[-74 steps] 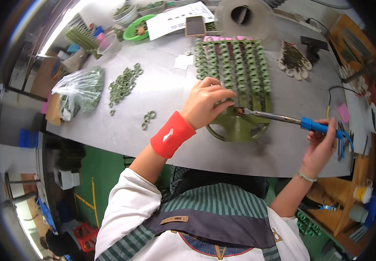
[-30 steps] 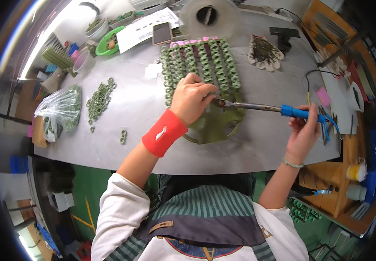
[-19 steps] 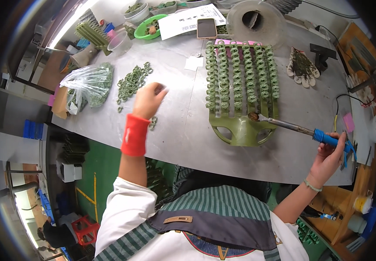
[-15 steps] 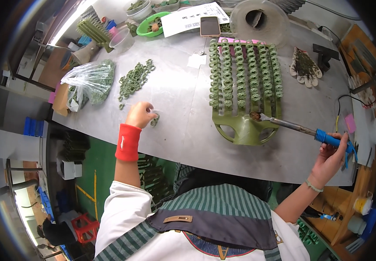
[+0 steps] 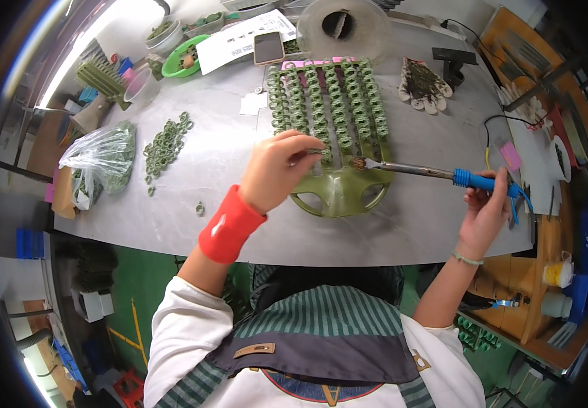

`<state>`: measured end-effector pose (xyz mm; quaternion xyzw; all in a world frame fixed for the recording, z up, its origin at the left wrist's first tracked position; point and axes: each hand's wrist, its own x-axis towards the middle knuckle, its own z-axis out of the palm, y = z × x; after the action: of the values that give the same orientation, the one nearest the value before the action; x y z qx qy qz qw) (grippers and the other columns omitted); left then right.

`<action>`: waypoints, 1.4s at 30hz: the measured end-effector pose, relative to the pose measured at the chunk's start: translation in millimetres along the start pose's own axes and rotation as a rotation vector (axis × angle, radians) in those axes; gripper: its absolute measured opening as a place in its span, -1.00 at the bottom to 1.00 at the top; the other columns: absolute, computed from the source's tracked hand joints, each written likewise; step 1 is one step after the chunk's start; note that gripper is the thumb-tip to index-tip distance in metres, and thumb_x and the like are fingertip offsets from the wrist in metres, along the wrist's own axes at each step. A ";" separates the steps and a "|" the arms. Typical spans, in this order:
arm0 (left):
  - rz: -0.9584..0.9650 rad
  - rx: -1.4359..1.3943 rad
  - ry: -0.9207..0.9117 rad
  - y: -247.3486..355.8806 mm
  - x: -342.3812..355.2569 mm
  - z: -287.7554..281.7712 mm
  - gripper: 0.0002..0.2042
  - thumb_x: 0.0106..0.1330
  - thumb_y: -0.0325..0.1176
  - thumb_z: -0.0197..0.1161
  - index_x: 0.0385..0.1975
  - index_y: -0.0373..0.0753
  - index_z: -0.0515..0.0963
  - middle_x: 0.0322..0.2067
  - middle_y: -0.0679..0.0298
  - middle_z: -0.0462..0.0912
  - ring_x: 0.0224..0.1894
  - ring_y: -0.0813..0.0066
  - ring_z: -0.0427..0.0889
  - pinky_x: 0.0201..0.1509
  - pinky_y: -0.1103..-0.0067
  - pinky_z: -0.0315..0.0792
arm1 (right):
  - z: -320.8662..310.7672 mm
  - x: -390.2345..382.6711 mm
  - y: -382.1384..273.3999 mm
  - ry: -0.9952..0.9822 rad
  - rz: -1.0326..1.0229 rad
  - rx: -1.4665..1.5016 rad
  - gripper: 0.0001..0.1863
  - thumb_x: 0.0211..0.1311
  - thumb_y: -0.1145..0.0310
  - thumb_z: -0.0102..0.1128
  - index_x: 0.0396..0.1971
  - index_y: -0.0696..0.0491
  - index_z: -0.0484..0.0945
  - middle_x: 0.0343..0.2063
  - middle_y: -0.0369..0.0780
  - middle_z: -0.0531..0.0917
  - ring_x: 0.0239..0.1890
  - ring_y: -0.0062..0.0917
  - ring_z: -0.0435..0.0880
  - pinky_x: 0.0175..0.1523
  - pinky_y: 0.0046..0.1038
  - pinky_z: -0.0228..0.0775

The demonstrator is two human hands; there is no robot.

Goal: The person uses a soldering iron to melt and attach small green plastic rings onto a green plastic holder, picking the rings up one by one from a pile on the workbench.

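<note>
Pinched together, the fingers of my left hand hold what appears to be a small green ring at the lower end of a column on a green rack. Several columns of stacked green rings fill this rack, and its smooth base has two handle-like openings. My right hand grips the blue handle of a soldering iron, whose shaft points left across the rack's base. Its brownish tip is just right of my left fingertips, close to the lower ends of the columns. A single loose ring lies on the table, left of my left wrist.
A pile of green rings and a clear plastic bag of green pieces are on the left. Behind the rack are a phone, a paper sheet and a round translucent container. A stained glove lies at the right.
My left hand has moved right, from the loose ring on the table to the rack's columns. The iron's tip stays over the rack's base. The whole view has shifted.
</note>
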<state>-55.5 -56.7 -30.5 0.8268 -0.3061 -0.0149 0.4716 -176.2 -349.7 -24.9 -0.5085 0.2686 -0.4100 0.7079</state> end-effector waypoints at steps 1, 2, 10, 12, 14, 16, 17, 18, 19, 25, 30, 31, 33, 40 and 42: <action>0.016 0.059 -0.005 2.3 6.0 9.8 -0.85 0.15 -0.52 0.33 -0.27 -0.25 0.65 -0.37 0.27 0.65 -0.32 0.42 0.60 -0.20 0.59 0.50 | 0.3 0.7 2.3 -0.019 0.009 0.010 -0.61 0.25 0.09 0.24 -0.54 0.14 0.56 -0.67 -0.29 0.54 -0.69 -0.66 0.53 -0.58 -0.68 0.38; 0.020 0.055 -0.009 1.3 10.8 16.0 -0.85 0.15 -0.52 0.33 -0.27 -0.25 0.65 -0.37 0.27 0.65 -0.32 0.42 0.60 -0.20 0.59 0.50 | 0.8 1.6 4.6 -0.038 0.018 0.019 -0.62 0.25 0.09 0.24 -0.54 0.14 0.56 -0.67 -0.29 0.54 -0.69 -0.66 0.53 -0.58 -0.67 0.38; 0.402 0.501 0.047 -18.7 29.2 48.7 -0.86 0.08 -0.34 0.37 -0.35 -0.09 0.68 -0.46 0.41 0.68 -0.16 0.36 0.54 -0.04 0.42 0.39 | 9.2 6.3 19.8 -0.086 0.082 0.085 -0.64 0.26 0.14 0.23 -0.53 0.15 0.56 -0.62 -0.25 0.59 -0.68 -0.64 0.55 -0.58 -0.64 0.43; 0.402 0.516 0.058 -18.4 30.8 49.2 -0.86 0.07 -0.34 0.37 -0.35 -0.09 0.68 -0.45 0.42 0.68 -0.15 0.37 0.54 -0.03 0.43 0.39 | 7.5 7.7 20.8 -0.092 0.083 0.089 -0.65 0.27 0.15 0.23 -0.52 0.15 0.56 -0.62 -0.24 0.60 -0.69 -0.64 0.55 -0.58 -0.63 0.44; 0.388 0.508 0.052 -18.2 31.0 49.5 -0.86 0.06 -0.34 0.38 -0.35 -0.07 0.68 -0.46 0.43 0.68 -0.15 0.37 0.54 -0.04 0.43 0.39 | 3.1 8.9 16.0 -0.083 0.054 0.051 -0.64 0.26 0.14 0.23 -0.53 0.15 0.56 -0.63 -0.25 0.59 -0.70 -0.63 0.54 -0.57 -0.63 0.45; 0.370 0.547 0.039 -20.5 28.4 44.4 -0.85 0.05 -0.34 0.38 -0.34 -0.07 0.68 -0.46 0.43 0.68 -0.15 0.38 0.54 -0.03 0.42 0.39 | 1.7 7.9 12.8 -0.058 0.041 0.028 -0.64 0.26 0.13 0.24 -0.54 0.14 0.56 -0.65 -0.27 0.57 -0.70 -0.65 0.52 -0.60 -0.66 0.40; 0.375 0.556 0.042 -23.2 26.9 43.3 -0.84 0.04 -0.34 0.39 -0.34 -0.06 0.68 -0.46 0.44 0.67 -0.15 0.38 0.54 -0.03 0.41 0.39 | -0.3 7.6 10.3 -0.044 0.037 0.009 -0.64 0.26 0.12 0.23 -0.54 0.13 0.57 -0.64 -0.28 0.58 -0.70 -0.67 0.52 -0.60 -0.69 0.39; 0.376 0.538 0.026 -22.2 27.9 43.7 -0.82 0.06 -0.34 0.39 -0.30 -0.07 0.67 -0.43 0.42 0.67 -0.15 0.36 0.54 -0.01 0.39 0.39 | -3.0 7.4 5.8 -0.026 0.034 -0.006 -0.64 0.26 0.11 0.23 -0.53 0.12 0.57 -0.64 -0.28 0.58 -0.70 -0.68 0.52 -0.59 -0.71 0.38; 0.379 0.513 0.018 -16.9 28.3 39.1 -0.80 0.07 -0.34 0.39 -0.28 -0.08 0.66 -0.41 0.40 0.67 -0.15 0.34 0.54 -0.02 0.40 0.40 | -4.8 7.5 2.8 -0.014 0.035 -0.009 -0.64 0.26 0.10 0.24 -0.53 0.11 0.57 -0.63 -0.29 0.59 -0.69 -0.70 0.52 -0.59 -0.72 0.38; -0.147 0.204 0.157 -34.8 -18.8 -47.7 -0.85 0.18 -0.44 0.30 -0.24 -0.20 0.63 -0.34 0.22 0.65 -0.30 0.27 0.59 -0.18 0.48 0.47 | -15.1 8.6 2.9 -0.011 0.043 0.029 -0.65 0.27 0.07 0.22 -0.48 0.08 0.57 -0.52 -0.26 0.64 -0.68 -0.74 0.50 -0.57 -0.79 0.32; -0.201 0.782 -0.048 -84.0 -123.9 -125.4 -0.81 0.12 -0.54 0.22 -0.26 -0.22 0.62 -0.29 0.22 0.66 -0.20 0.18 0.61 -0.13 0.41 0.49 | -11.5 1.7 -0.5 -0.056 0.032 0.032 -0.65 0.28 0.08 0.21 -0.48 0.09 0.56 -0.51 -0.26 0.63 -0.68 -0.74 0.49 -0.58 -0.78 0.32; -0.132 0.858 -0.079 -87.4 -138.3 -126.5 -0.80 0.10 -0.55 0.21 -0.26 -0.23 0.62 -0.27 0.22 0.66 -0.20 0.16 0.61 -0.12 0.40 0.50 | -11.4 1.5 0.2 -0.067 0.031 0.034 -0.65 0.29 0.09 0.20 -0.48 0.10 0.56 -0.52 -0.26 0.63 -0.68 -0.74 0.49 -0.58 -0.78 0.32; -0.139 0.851 -0.093 -95.0 -152.5 -123.9 -0.79 0.10 -0.56 0.21 -0.25 -0.23 0.62 -0.25 0.21 0.65 -0.20 0.15 0.60 -0.12 0.38 0.50 | -11.4 1.6 0.6 -0.076 0.027 0.033 -0.65 0.29 0.09 0.19 -0.48 0.10 0.56 -0.52 -0.26 0.62 -0.68 -0.74 0.49 -0.58 -0.78 0.32; -0.401 0.781 0.000 -113.1 -133.5 -126.7 -0.82 0.05 -0.46 0.38 -0.44 -0.31 0.49 -0.31 0.09 0.62 -0.32 0.18 0.61 -0.28 0.41 0.47 | -10.1 2.2 -3.8 -0.015 0.011 -0.013 -0.62 0.27 0.05 0.20 -0.52 0.08 0.56 -0.58 -0.28 0.61 -0.69 -0.74 0.50 -0.58 -0.77 0.32; -0.435 0.568 0.137 -98.5 -109.7 -116.7 -0.80 0.09 -0.43 0.39 -0.45 -0.31 0.46 -0.49 0.11 0.61 -0.49 0.26 0.59 -0.39 0.49 0.47 | -9.7 4.2 -5.6 -0.029 0.033 0.022 -0.61 0.27 0.05 0.20 -0.53 0.10 0.56 -0.59 -0.28 0.61 -0.69 -0.74 0.50 -0.58 -0.76 0.33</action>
<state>-59.5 126.5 -72.5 0.9697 -0.0827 0.0263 0.2285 -183.4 -358.9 -22.8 -0.5021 0.2622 -0.3939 0.7238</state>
